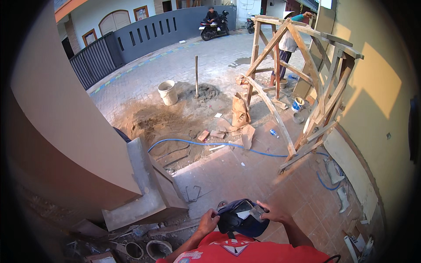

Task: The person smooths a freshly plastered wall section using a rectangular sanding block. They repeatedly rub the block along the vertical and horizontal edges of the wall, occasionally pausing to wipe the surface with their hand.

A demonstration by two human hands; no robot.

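In front of my red shirt is an open dark blue fabric pouch [229, 221], seen from above, with something white [244, 214] inside. My left hand [208, 221] is closed, its fingers pinching the pouch's left edge. On the other side, my right hand [273, 212] grips a small flat grey-brown piece [257, 213] at the pouch's right rim. Exactly what that piece is cannot be made out. Part of the right hand's grip is hidden behind it.
A wooden scaffold frame [280, 41] stands ahead right, with a person [288, 46] behind it. A blue hose [210, 143] crosses the ground near a sand pile [153, 118], a white bucket [168, 93] and bricks [217, 134]. A concrete ledge [147, 184] stands left.
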